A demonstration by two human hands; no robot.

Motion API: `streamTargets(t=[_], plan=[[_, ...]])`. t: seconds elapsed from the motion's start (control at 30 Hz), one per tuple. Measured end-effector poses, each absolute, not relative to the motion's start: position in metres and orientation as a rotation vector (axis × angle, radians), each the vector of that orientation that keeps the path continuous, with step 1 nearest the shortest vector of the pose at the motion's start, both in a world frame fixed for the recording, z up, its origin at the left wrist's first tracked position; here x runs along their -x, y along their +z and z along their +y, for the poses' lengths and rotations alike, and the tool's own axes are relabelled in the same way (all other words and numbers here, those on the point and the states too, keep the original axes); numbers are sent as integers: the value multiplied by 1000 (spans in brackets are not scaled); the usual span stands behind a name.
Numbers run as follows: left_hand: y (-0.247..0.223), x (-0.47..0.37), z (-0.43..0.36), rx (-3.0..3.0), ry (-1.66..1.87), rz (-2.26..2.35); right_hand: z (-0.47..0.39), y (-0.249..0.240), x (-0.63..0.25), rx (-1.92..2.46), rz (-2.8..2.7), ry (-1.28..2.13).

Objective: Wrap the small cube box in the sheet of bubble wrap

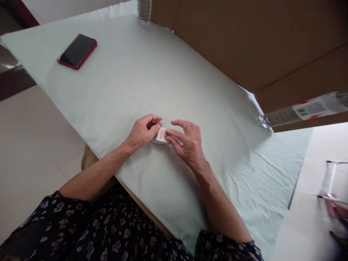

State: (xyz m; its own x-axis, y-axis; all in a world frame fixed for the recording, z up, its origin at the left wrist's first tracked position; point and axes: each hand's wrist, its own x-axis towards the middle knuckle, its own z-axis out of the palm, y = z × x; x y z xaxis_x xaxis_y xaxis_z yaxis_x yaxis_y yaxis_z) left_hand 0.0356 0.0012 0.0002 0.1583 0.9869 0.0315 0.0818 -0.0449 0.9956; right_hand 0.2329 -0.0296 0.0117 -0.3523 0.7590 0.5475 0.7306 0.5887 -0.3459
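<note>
A small white packet with red print (161,134) is near the middle of the pale green cloth, low over or resting on it. My left hand (140,132) grips the packet's left end between thumb and curled fingers. At its right end, the thumb and a finger of my right hand (189,143) close on the packet, while the index finger arches above it. Both hands cover parts of the packet, so I cannot make out exactly what kind of thing it is.
A phone in a red case (77,51) lies at the far left of the cloth-covered table (130,76). On the right stands a large brown cardboard panel (244,47), with a clear bottle (144,11) at its far end and a labelled bottle (307,110) by its near end.
</note>
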Motion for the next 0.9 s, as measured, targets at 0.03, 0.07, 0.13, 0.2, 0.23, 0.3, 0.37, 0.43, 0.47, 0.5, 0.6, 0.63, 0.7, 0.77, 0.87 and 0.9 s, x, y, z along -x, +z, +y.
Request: streamTargets(t=[0.03, 0.07, 0.13, 0.2, 0.23, 0.3, 0.37, 0.43, 0.47, 0.5, 0.6, 0.63, 0.7, 0.77, 0.87, 0.9], plan=[[-1, -36, 2, -1378, 1083, 1132, -28, 13, -232, 1167, -2163, 35], [-2, -36, 2, -1383, 1089, 1129, -27, 15, -230, 1161, -2187, 28], [-4, -35, 4, -1389, 1092, 1120, -25, 15, -226, 1155, -2225, 36], [-5, -35, 5, -1396, 1086, 1112, -22, 14, -222, 1147, -2234, 52], [-4, -35, 5, -1399, 1083, 1109, -21, 14, -220, 1146, -2224, 61], [-3, -34, 4, -1406, 1073, 1110, -17, 14, -218, 1155, -2178, 89], [1, -34, 2, -1421, 1050, 1125, -12, 16, -217, 1182, -2125, 142], [5, -34, 0, -1462, 1000, 1137, -7, 21, -217, 1207, -2092, 213], [7, -34, -1, -1494, 973, 1137, -4, 24, -217, 1218, -2077, 250], [8, -34, -2, -1529, 947, 1132, -2, 28, -217, 1227, -2060, 284], [9, -34, -3, -1596, 897, 1082, 2, 37, -215, 1246, -1967, 360], [8, -34, -3, -1595, 892, 1060, 4, 40, -215, 1249, -1931, 382], [6, -33, -4, -1580, 896, 1017, 7, 44, -214, 1246, -1870, 427], [5, -32, -4, -1575, 914, 975, 11, 47, -216, 1240, -1825, 461], [4, -30, -3, -1557, 927, 900, 23, 50, -221, 1246, -1775, 468], [3, -30, -3, -1531, 929, 867, 29, 50, -224, 1254, -1763, 467]])
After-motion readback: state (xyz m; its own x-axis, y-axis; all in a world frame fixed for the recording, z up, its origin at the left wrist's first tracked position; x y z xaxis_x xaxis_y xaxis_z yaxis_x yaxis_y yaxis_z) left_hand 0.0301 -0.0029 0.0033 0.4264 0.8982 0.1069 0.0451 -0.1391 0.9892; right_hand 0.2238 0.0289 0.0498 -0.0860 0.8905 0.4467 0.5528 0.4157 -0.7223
